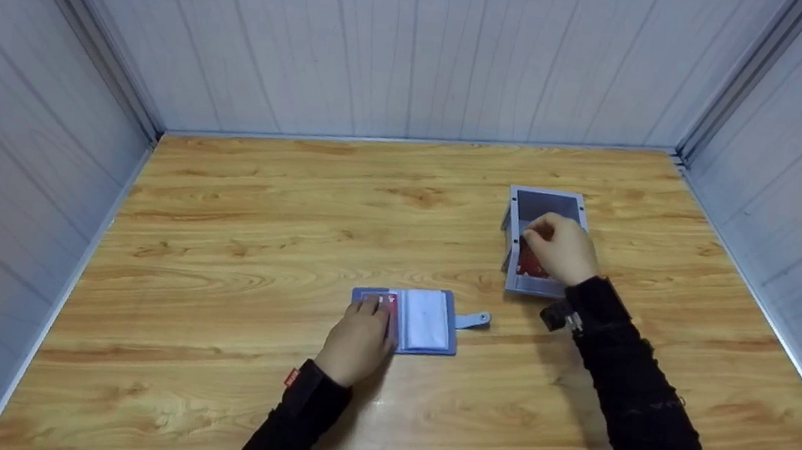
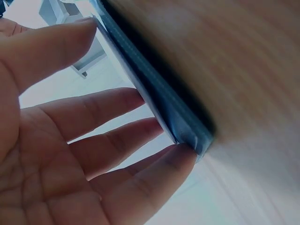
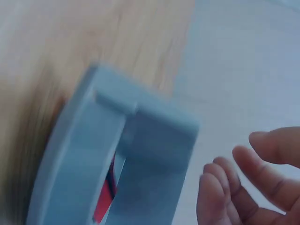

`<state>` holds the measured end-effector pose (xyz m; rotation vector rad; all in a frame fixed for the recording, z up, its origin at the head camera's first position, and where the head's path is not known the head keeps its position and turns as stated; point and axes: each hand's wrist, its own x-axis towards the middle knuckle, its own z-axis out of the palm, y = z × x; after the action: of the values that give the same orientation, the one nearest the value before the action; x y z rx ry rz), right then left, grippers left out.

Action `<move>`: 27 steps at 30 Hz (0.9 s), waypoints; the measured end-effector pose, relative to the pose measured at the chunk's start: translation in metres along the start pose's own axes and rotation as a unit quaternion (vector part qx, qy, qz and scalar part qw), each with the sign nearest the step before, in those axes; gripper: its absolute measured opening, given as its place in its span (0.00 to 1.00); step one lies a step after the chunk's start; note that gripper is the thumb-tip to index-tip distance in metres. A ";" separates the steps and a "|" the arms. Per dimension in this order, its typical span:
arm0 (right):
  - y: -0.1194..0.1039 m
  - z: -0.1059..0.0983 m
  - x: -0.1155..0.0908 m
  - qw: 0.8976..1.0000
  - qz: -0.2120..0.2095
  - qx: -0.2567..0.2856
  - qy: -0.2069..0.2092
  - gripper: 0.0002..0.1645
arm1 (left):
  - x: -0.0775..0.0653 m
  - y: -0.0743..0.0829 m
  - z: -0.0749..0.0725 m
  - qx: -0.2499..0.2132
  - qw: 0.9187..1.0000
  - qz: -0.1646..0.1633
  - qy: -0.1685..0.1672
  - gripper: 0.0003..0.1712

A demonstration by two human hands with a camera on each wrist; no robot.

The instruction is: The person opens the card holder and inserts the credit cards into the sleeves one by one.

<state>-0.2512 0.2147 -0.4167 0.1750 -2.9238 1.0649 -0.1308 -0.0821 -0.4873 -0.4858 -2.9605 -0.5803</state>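
Note:
A blue card holder (image 1: 427, 322) lies spread open on the table, its clear sleeves on the right half and a strap with a snap pointing right. On its left half is a red card (image 1: 392, 307), partly covered by my left hand (image 1: 357, 344). The left wrist view has the thumb and fingertips touching the card holder's flat edge (image 2: 154, 84), fingers nearly straight. Over a grey open-topped box (image 1: 536, 286) hovers my right hand (image 1: 562, 251), fingers loosely bent. In the right wrist view nothing shows between thumb and fingers. Red cards (image 1: 531, 261) lie inside the box.
The wood-grain table (image 1: 233, 236) is bounded by a pale panelled wall (image 1: 376, 48) at the back and more panels at both sides. The box stands right of and behind the card holder.

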 end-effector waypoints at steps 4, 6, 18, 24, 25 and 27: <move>0.010 0.001 0.016 0.998 0.031 -0.043 0.017 0.19 | 0.001 0.000 -0.001 -0.001 1.000 -0.004 -0.008 0.24; 0.013 0.004 0.022 0.996 0.043 -0.072 0.016 0.22 | 0.001 -0.001 -0.001 -0.003 1.000 -0.005 -0.011 0.24; 0.024 0.027 0.039 0.977 0.084 -0.194 -0.027 0.22 | -0.001 -0.001 -0.002 0.001 1.000 -0.001 -0.016 0.25; 0.028 0.033 0.039 0.970 0.087 -0.224 -0.045 0.26 | -0.001 0.000 -0.002 0.005 1.000 0.000 -0.018 0.27; 0.029 0.034 0.039 0.969 0.087 -0.227 -0.045 0.26 | -0.001 0.000 -0.002 0.005 1.000 0.002 -0.017 0.27; 0.030 0.036 0.041 0.969 0.086 -0.229 -0.039 0.24 | 0.000 0.000 -0.002 0.006 1.000 0.006 -0.012 0.26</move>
<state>-0.2948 0.2107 -0.4613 -0.0505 -3.2018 0.3727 -0.1303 -0.0828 -0.4859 -0.5138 -2.9794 -0.5600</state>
